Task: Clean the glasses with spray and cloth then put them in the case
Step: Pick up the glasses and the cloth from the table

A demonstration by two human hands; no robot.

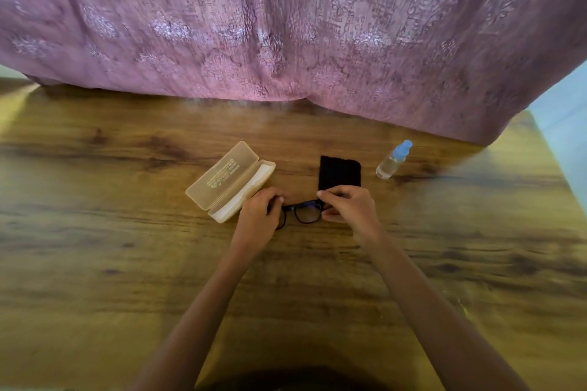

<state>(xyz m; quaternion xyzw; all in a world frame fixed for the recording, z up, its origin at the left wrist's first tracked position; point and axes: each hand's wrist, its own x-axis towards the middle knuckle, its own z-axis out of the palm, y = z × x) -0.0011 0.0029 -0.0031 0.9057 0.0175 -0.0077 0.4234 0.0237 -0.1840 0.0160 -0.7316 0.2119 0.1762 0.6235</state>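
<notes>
Head view, looking down on a wood-grain brown table [127,263] with two bare forearms reaching forward from the bottom edge. Both hands meet at a pair of black-framed glasses [305,213] lying near the middle of the table. The left hand [259,216] is curled over the left end of the frame, fingers bent down around it, so that lens is mostly hidden. The right hand [347,206] pinches the right end of the frame between thumb and fingertips; one clear lens shows between the two hands. Whether the glasses are lifted or resting on the wood cannot be told.

Just left of the left hand lies a translucent beige plastic glasses case [230,181], set at a slant and lying open, its lid folded back toward the far left, printed lettering on the lid, the pale tray nearest the hand. The left hand's knuckles are just beside the tray's near corner.

Beyond the right hand lies a folded black rectangular cloth [339,173], flat on the table, its near edge partly covered by the right fingers. Further right, apart from the cloth, stands a small clear spray bottle with a light blue cap [394,159], leaning in the wide-angle view.

A pink patterned curtain [286,25] hangs behind the table's far edge.
</notes>
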